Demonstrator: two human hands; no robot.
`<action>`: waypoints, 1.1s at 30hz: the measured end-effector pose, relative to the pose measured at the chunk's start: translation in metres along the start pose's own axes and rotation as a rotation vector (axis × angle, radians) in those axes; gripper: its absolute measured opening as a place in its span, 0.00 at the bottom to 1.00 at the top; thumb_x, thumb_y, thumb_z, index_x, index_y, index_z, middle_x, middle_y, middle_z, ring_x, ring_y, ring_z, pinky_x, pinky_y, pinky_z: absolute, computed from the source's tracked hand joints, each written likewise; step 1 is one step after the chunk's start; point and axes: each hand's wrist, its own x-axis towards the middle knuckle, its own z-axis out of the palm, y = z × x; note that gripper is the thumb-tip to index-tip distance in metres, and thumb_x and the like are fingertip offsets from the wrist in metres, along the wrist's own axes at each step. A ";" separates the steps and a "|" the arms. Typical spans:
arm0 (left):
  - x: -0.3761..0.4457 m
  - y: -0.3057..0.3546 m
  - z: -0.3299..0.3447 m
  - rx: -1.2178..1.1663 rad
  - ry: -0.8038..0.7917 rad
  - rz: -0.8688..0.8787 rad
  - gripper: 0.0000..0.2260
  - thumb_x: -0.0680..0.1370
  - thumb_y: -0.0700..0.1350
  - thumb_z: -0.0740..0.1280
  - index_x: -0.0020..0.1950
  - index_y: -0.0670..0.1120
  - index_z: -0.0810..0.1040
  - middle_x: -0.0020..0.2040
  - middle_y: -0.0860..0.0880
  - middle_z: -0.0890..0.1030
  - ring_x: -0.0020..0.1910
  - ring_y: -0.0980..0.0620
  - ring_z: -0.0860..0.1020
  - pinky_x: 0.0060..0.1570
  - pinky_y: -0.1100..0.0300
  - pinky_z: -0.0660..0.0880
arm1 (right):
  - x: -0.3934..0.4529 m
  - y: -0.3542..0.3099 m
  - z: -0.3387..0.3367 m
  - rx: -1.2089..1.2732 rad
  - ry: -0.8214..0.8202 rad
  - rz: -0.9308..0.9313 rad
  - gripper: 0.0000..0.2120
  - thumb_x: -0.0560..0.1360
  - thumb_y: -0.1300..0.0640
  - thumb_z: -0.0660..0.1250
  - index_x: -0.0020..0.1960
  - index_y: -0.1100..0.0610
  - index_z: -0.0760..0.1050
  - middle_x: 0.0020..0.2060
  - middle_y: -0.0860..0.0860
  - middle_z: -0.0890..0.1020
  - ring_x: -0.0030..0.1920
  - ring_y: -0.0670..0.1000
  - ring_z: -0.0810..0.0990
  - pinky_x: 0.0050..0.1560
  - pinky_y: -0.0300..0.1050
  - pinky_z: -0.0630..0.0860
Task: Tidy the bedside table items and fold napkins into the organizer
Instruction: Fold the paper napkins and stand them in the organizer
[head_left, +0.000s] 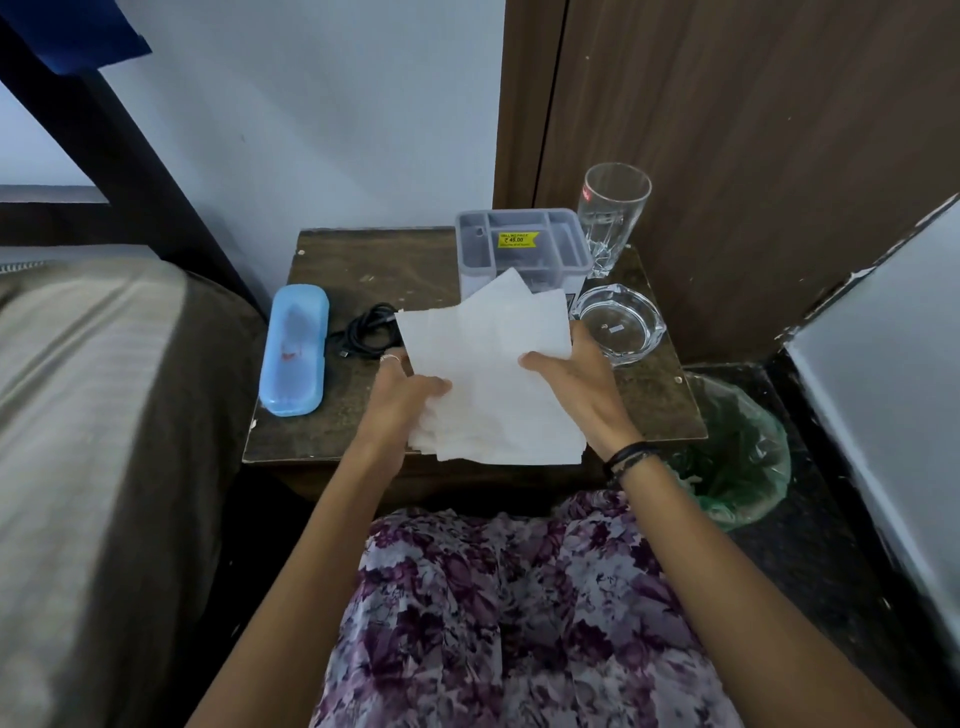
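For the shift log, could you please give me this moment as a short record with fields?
setting: small wooden bedside table between a bed and a wooden door
left hand: left hand grips the left edge of the white paper napkins
right hand: right hand grips their right edge
napkins: unfolded, fanned, held above the table
organizer: grey compartment organizer, price sticker inside, no napkins visible in it
other items: blue glasses case, black cable, drinking glass, glass ashtray
floor: bin with green liner

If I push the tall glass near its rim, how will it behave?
The tall glass looks narrow and high, so it would probably tip rather than slide. Being clear glass, it is likely fragile and smooth. It stands near the table corner.
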 end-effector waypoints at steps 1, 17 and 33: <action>0.002 0.000 0.001 0.006 0.030 0.026 0.22 0.75 0.34 0.65 0.66 0.44 0.62 0.54 0.47 0.76 0.49 0.48 0.78 0.46 0.53 0.77 | 0.002 -0.003 0.000 -0.022 0.004 -0.003 0.17 0.72 0.59 0.69 0.57 0.58 0.67 0.46 0.47 0.80 0.45 0.45 0.79 0.43 0.40 0.76; 0.013 -0.008 0.021 0.434 0.208 0.166 0.05 0.76 0.46 0.67 0.49 0.46 0.75 0.56 0.38 0.77 0.52 0.38 0.77 0.49 0.51 0.74 | 0.025 -0.002 0.004 -0.371 0.227 -0.365 0.26 0.75 0.48 0.67 0.28 0.49 0.54 0.29 0.44 0.60 0.29 0.44 0.61 0.28 0.39 0.54; 0.010 -0.014 0.033 0.275 0.280 0.210 0.22 0.77 0.35 0.64 0.70 0.45 0.66 0.65 0.46 0.73 0.50 0.59 0.70 0.39 0.77 0.69 | 0.015 0.022 0.020 -0.587 0.134 -0.194 0.14 0.81 0.54 0.55 0.51 0.63 0.74 0.50 0.59 0.75 0.58 0.59 0.69 0.57 0.48 0.64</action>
